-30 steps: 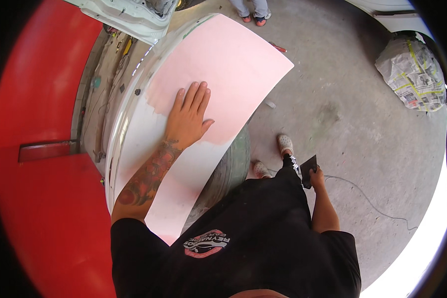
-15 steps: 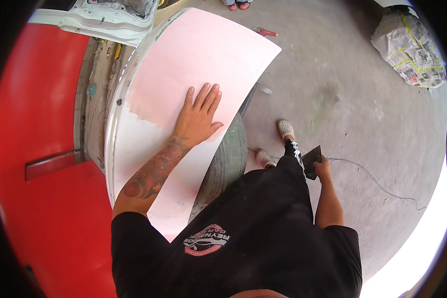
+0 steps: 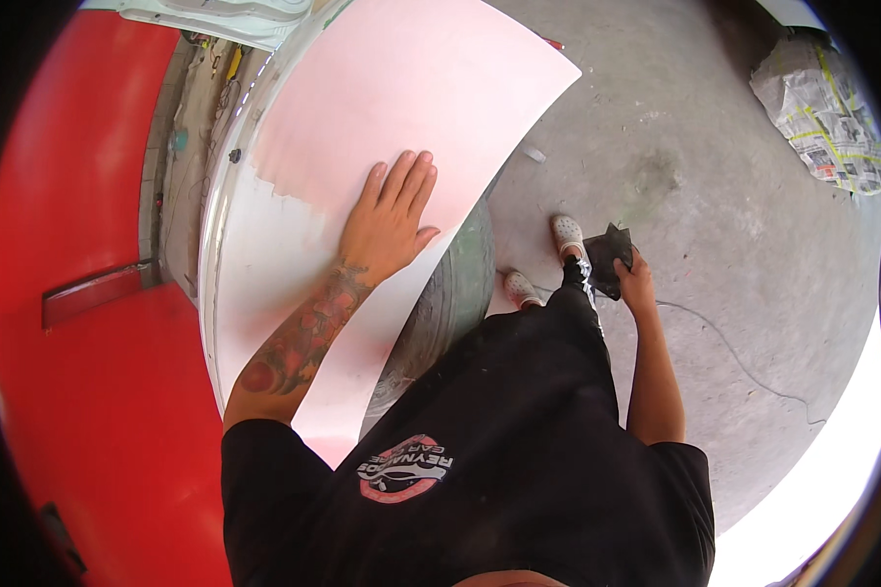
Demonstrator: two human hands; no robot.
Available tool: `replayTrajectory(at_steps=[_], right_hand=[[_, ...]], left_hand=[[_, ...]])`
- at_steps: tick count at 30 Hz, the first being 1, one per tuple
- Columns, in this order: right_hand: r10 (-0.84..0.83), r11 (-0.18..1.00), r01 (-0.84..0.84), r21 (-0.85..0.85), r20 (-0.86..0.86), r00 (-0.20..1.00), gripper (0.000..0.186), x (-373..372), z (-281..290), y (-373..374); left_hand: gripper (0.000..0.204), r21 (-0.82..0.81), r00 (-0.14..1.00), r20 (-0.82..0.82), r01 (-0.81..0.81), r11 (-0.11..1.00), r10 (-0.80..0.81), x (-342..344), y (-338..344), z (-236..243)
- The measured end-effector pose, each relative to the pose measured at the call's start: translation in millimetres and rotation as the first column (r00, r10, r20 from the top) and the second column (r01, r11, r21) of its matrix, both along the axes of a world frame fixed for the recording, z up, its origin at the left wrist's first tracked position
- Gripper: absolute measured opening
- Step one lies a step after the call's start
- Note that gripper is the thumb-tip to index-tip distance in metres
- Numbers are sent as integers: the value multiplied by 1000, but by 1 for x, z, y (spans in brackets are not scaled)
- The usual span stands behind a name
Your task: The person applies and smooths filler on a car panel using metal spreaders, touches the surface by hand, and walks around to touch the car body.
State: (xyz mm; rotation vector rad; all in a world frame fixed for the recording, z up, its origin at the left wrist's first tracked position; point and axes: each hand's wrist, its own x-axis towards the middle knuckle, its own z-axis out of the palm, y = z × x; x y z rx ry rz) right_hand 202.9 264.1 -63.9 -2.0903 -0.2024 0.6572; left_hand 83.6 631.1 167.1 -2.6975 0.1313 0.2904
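My left hand (image 3: 390, 213) lies flat on a curved car body panel (image 3: 401, 78), fingers stretched and slightly apart, thumb near the panel's right edge. Pale pink covers the panel's far part; bare white shows nearer, with a ragged border between them. Low at my right side, my right hand (image 3: 636, 284) grips a thin dark sheet (image 3: 609, 260) that looks like sandpaper. The sheet is bent, with uneven edges, and hangs beside my leg, away from the panel. My palm partly hides its near corner.
A tyre (image 3: 450, 303) stands under the panel's right edge. On the left is a red car body (image 3: 88, 196); a pale metal part (image 3: 235, 15) lies beyond. A newspaper-covered object (image 3: 822, 117) sits far right. A thin cable (image 3: 724, 342) crosses the concrete floor (image 3: 695, 127).
The view has shifted, so the panel's far end sits higher and partly out of the picture. My left hand stays flat on the panel. The dark sheet in my right hand has turned and flexed.
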Motion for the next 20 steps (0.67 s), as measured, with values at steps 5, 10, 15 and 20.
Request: replayTrajectory(at_steps=[5,10,15,20], right_hand=[[12,970,-57,236,184,983,34,23,84,58],[326,896,-441,-50,749,577,52,14,194,120],[435,775,-559,-295,891,132,65,11,235,166],[424,719,-577,-389,902,-79,67,14,248,203]], left_hand=[[76,21,1000,-13,-24,999,24,-30,-5,1],[79,-19,998,16,-61,998,62,-63,-12,1],[80,-131,982,-34,-190,973,187,-102,-38,4],[91,-240,960,-51,-281,929,276,-146,-65,-8]])
